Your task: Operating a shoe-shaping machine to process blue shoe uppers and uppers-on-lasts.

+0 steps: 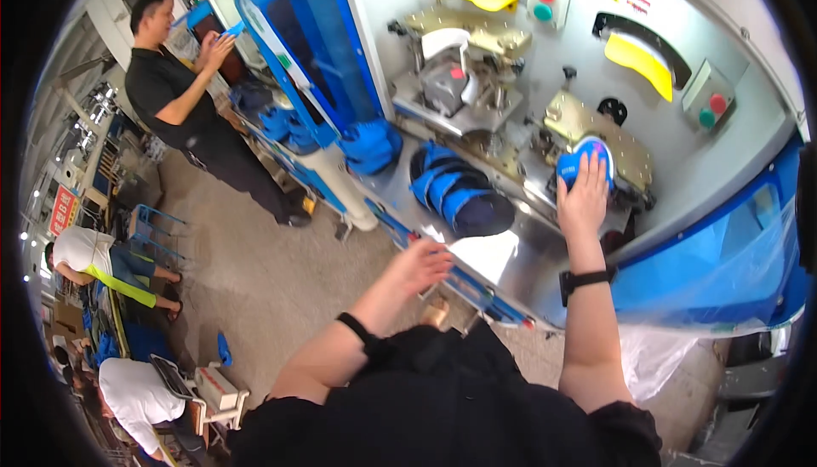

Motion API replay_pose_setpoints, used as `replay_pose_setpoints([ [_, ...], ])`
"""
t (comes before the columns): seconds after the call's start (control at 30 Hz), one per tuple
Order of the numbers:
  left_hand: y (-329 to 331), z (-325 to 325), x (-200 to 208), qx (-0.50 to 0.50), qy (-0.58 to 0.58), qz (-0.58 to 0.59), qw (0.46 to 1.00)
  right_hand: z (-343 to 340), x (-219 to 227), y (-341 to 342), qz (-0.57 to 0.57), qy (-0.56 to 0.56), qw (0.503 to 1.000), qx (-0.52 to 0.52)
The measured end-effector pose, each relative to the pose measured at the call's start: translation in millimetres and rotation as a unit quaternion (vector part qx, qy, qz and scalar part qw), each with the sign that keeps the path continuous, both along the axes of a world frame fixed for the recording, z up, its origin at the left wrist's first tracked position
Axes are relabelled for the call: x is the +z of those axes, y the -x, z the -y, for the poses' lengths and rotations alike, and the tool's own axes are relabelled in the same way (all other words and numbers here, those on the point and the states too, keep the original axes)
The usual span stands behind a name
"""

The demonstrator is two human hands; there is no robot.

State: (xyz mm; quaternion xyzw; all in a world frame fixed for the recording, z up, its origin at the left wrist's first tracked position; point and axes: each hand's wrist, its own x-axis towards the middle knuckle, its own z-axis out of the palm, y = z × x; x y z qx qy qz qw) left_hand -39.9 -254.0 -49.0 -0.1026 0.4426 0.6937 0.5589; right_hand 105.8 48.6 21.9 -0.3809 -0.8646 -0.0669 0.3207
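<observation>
My right hand (584, 201) lies over a blue shoe upper (568, 167) with a pale rim, at the right station of the machine. Its fingers stretch flat across the upper, and part of the piece is hidden beneath them. My left hand (417, 266) hovers by the machine's front edge, fingers loosely apart and nothing visible in them. Beyond it, a row of nested blue and black shoe uppers (455, 195) rests on the metal ledge (519, 267). More blue uppers (371, 145) sit at the ledge's left end.
A grey mould (447, 84) stands at the left station. Yellow curved guards (638, 65) and button boxes (708, 97) are on the back wall. A blue window panel (698, 284) borders the right side. At left, a co-worker (191, 105) handles a blue piece; others sit farther off.
</observation>
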Motion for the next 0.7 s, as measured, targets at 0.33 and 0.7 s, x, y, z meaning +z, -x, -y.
replay_pose_setpoints([
  [0.33, 29.4, 109.2, -33.7, 0.151, 0.063, 0.066, 0.984, -1.3, -7.4, -9.3, 0.028, 0.010, 0.999, -0.012],
  [0.7, 142.3, 32.3, 5.4, 0.004, 0.004, 0.027, 1.000, 60.0, 106.9, 89.6, 0.007, 0.067, 0.991, 0.112],
])
